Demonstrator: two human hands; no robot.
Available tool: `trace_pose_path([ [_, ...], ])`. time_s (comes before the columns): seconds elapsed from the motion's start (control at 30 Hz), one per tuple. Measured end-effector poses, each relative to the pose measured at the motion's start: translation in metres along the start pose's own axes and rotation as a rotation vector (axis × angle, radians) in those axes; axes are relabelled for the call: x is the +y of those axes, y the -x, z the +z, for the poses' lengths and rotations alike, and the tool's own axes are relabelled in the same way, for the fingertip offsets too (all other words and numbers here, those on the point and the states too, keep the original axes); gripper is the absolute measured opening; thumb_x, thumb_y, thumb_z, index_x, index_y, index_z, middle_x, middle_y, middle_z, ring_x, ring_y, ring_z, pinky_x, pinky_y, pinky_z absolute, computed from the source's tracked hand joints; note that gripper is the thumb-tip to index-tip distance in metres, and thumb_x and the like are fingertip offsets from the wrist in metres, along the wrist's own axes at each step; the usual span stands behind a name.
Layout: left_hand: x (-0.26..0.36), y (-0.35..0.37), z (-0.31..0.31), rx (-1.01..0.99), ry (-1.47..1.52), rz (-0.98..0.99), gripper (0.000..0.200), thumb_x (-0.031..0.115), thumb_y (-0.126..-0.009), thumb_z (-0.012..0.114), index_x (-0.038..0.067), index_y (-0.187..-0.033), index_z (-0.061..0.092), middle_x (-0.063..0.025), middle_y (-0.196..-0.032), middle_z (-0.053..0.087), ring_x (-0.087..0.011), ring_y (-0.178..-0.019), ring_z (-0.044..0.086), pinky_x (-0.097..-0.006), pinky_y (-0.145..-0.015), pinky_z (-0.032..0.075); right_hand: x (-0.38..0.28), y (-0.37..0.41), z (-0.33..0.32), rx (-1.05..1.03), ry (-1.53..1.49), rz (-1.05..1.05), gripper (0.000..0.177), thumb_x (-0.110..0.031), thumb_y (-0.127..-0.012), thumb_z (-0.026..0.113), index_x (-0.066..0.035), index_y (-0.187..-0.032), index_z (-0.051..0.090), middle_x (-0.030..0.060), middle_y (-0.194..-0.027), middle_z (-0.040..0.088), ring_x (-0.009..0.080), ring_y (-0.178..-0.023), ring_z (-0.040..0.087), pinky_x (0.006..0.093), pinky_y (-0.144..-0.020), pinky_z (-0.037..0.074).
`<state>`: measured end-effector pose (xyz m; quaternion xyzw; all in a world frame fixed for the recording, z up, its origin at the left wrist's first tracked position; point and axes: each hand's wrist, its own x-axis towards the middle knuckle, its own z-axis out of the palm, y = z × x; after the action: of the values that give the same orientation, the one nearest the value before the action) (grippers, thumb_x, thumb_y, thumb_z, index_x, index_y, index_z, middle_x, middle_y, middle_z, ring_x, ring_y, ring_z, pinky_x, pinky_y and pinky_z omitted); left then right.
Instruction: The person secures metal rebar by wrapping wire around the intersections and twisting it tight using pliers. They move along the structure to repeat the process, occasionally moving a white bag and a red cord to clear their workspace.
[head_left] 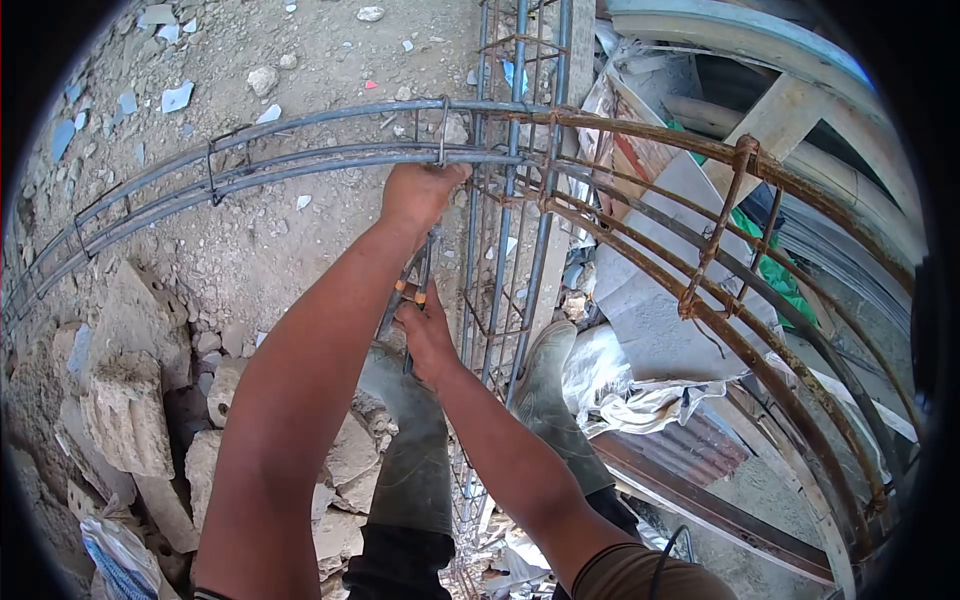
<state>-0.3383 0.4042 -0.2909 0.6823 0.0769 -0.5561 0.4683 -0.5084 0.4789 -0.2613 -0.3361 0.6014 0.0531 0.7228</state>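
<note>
My left hand (418, 195) is at the lower bar of a grey rebar cage (340, 159), just under a steel stirrup (445, 130). Its fingers are closed, and what they hold is hidden. Lower down, my right hand (428, 338) grips a pair of pliers (421, 268) with orange marks on the dark handles. The tool points up toward my left hand, and its jaws are hidden from view. Right beside both hands, an upright rebar column (508, 220) crosses the horizontal cage. Thin tie wire shows around the joint.
Rusty bars (690, 145) with stirrups curve away to the right. Broken concrete blocks (130, 410) lie at lower left, and rubble covers the ground. My boots (412, 440) stand close to the column. Boards, crumpled silver sheeting (630, 385) and green plastic (785, 275) lie at right.
</note>
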Motion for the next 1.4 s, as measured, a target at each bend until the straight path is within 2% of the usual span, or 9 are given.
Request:
trace_pose_path([
  [0.13,-0.007,0.001,-0.009,0.113,-0.356,0.218,0.041,0.036,-0.084,0.070,-0.005,-0.087,0.071,-0.0201,-0.076,0.069,-0.0332,-0.074,0.066,-0.0412,-0.072,0.050,0.000,-0.004,-0.010,0.003,-0.108,0.030,0.072,-0.012,-0.094,0.050,-0.011,-0.157,0.016,0.0068,-0.127,0.051,0.0170,-0.103,0.054,0.0343,-0.087,0.047],
  [0.23,-0.016,0.007,-0.019,-0.093,-0.294,0.261,0.035,0.031,-0.091,0.063,-0.003,-0.098,0.069,-0.0118,-0.077,0.066,-0.0210,-0.070,0.062,-0.0341,-0.066,0.049,-0.030,-0.006,-0.007,-0.006,-0.122,0.020,0.075,-0.014,-0.095,0.050,-0.008,-0.157,0.009,0.0080,-0.131,0.052,0.0203,-0.113,0.055,0.0391,-0.094,0.048],
  [0.3,-0.004,0.022,-0.027,-0.052,-0.522,0.452,0.027,0.024,-0.090,0.058,0.006,-0.105,0.071,-0.0220,-0.094,0.070,-0.0400,-0.092,0.066,-0.0445,-0.082,0.052,-0.049,-0.018,-0.005,-0.055,-0.206,0.055,0.074,-0.014,-0.094,0.051,-0.005,-0.155,0.010,0.0098,-0.134,0.051,0.0232,-0.119,0.054,0.0420,-0.098,0.050],
  [0.5,0.011,0.044,-0.027,0.003,-0.803,0.478,0.031,0.023,-0.096,0.053,0.008,-0.120,0.066,-0.0197,-0.092,0.070,-0.0397,-0.091,0.065,-0.0431,-0.083,0.051,-0.077,-0.016,0.009,-0.146,-0.311,0.007,0.056,-0.010,-0.093,0.048,-0.005,-0.145,0.028,0.0120,-0.129,0.052,0.0256,-0.121,0.054,0.0445,-0.093,0.056],
  [0.83,0.023,0.045,-0.033,-0.232,-0.340,0.236,0.028,0.023,-0.098,0.049,0.001,-0.106,0.065,-0.0142,-0.079,0.071,-0.0310,-0.069,0.070,-0.0390,-0.068,0.054,-0.078,-0.024,-0.002,-0.295,-0.497,-0.024,0.055,-0.003,-0.090,0.043,-0.007,-0.142,0.027,0.0152,-0.135,0.050,0.0302,-0.120,0.054,0.0526,-0.100,0.051],
  [0.9,0.029,0.045,-0.034,-0.273,-0.183,0.080,0.031,0.019,-0.099,0.051,-0.001,-0.117,0.064,-0.0147,-0.089,0.070,-0.0197,-0.066,0.067,-0.0325,-0.062,0.054,-0.078,-0.028,-0.003,-0.283,-0.523,-0.033,0.057,-0.004,-0.090,0.044,-0.007,-0.144,0.025,0.0147,-0.137,0.049,0.0294,-0.120,0.054,0.0518,-0.099,0.051],
  [1.0,0.019,0.031,-0.035,-0.190,-0.515,0.399,0.032,0.021,-0.097,0.053,-0.002,-0.116,0.066,-0.0156,-0.092,0.069,-0.0201,-0.074,0.066,-0.0333,-0.068,0.054,-0.076,-0.035,-0.004,-0.179,-0.378,-0.040,0.058,-0.007,-0.092,0.045,-0.008,-0.146,0.024,0.0133,-0.136,0.050,0.0269,-0.120,0.055,0.0481,-0.096,0.053],
  [1.23,0.029,0.040,-0.032,-0.217,-0.411,0.171,0.034,0.023,-0.095,0.055,-0.003,-0.113,0.067,-0.0181,-0.096,0.070,-0.0264,-0.087,0.066,-0.0369,-0.083,0.050,-0.077,-0.029,0.002,-0.066,-0.215,-0.127,0.040,-0.012,-0.093,0.050,-0.008,-0.132,0.040,0.0082,-0.105,0.057,0.0165,-0.086,0.060,0.0324,-0.066,0.054],
  [1.4,0.043,0.063,-0.024,-0.139,-0.738,0.526,0.041,0.032,-0.097,0.051,-0.002,-0.113,0.067,-0.0258,-0.103,0.067,-0.0399,-0.092,0.064,-0.0430,-0.089,0.048,-0.141,0.023,0.018,0.008,-0.287,-0.063,0.015,-0.015,-0.092,0.051,-0.006,-0.103,0.053,0.0040,-0.077,0.057,0.0130,-0.061,0.055,0.0289,-0.050,0.048],
])
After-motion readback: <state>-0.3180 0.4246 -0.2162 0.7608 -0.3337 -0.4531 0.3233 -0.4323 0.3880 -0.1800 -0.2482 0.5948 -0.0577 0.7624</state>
